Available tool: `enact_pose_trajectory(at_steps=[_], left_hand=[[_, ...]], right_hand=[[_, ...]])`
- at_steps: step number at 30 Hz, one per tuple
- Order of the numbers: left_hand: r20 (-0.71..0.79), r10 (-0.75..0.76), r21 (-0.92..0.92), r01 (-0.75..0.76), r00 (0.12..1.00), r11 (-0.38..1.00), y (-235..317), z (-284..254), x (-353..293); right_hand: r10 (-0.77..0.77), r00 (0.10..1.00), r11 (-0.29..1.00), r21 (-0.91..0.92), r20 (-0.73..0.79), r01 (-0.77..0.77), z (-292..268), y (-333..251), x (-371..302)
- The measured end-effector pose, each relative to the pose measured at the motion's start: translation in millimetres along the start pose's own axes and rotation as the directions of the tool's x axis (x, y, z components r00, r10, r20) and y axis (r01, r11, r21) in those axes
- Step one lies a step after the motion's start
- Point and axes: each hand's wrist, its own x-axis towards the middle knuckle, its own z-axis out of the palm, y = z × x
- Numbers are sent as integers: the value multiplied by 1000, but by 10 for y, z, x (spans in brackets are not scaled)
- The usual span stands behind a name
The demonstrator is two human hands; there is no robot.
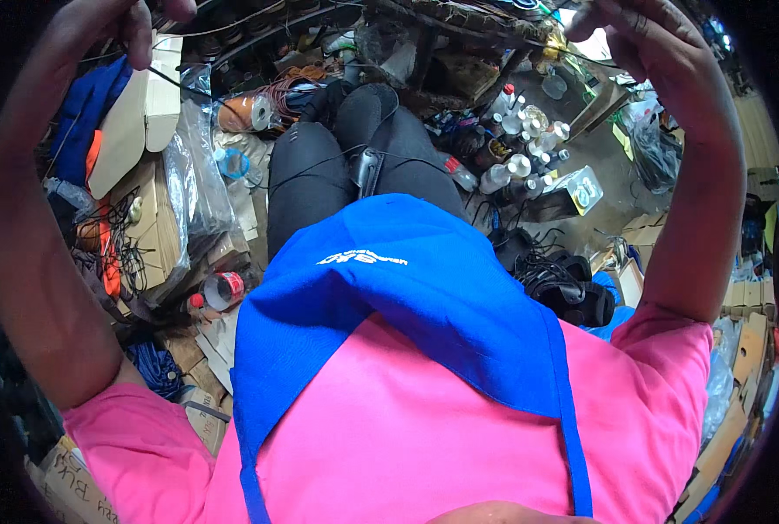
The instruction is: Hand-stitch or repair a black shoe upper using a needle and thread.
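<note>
Pinching a thin black wire, left fingers closed.

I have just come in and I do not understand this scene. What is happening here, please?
A person in a pink shirt and blue apron sits among clutter and looks down, with both arms raised. The left hand pinches a thin black wire that runs down toward a small black device lying on the lap. The right hand is up near the top edge; what it holds cannot be told. Bottles, cardboard boxes and tangled cables lie on the floor around.
</note>
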Motion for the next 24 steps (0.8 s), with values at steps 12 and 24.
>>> enact_pose_trajectory(at_steps=[12, 24], left_hand=[[270, -450, -335, 521, 851, 785, -891, 795, -946], [-51, -39, 506, 59, 998, 860, -588, 1572, -491]], right_hand=[[539, 809, 826, 42, 235, -563, 683, 1630, -464], [-82, 991, 990, 123, 110, 69, 692, 766, 334]])
